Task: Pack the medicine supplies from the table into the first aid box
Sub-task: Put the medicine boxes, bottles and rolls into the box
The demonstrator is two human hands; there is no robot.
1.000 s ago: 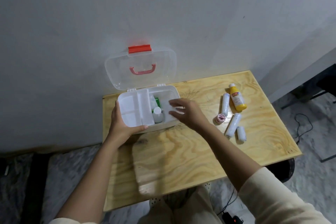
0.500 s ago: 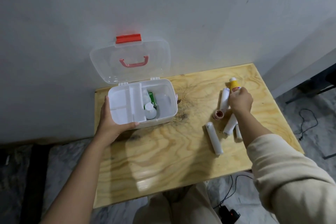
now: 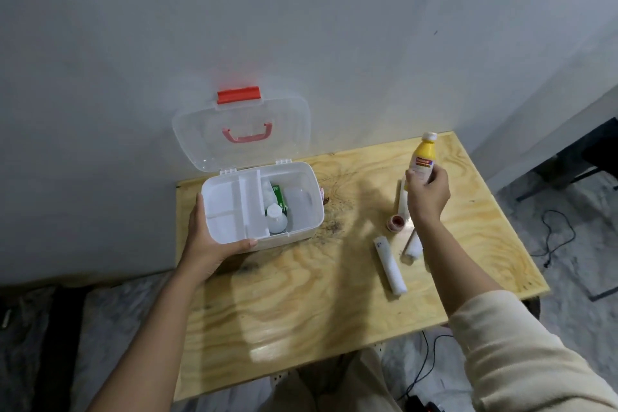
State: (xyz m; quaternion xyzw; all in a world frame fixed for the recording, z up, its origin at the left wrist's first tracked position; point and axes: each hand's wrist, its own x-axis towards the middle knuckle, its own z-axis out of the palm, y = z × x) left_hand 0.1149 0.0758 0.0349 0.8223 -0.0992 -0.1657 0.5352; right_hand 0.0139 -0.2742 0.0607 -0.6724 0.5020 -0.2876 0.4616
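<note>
The white first aid box stands open at the table's back left, its clear lid leaning on the wall. Inside lie a white bottle and a green packet. My left hand grips the box's front left corner. My right hand holds a yellow bottle with a white cap lifted above the table's right side. On the table below it lie white bandage rolls and a small pink tape roll.
The plywood table stands against a grey wall. Its right edge drops to a floor with cables. A dark table frame stands at the far right. My knees show below the table's front edge.
My right hand went from the box to the supplies on the right, closed on the yellow bottle and lifted it off the table. One bandage roll now lies nearer the front.
</note>
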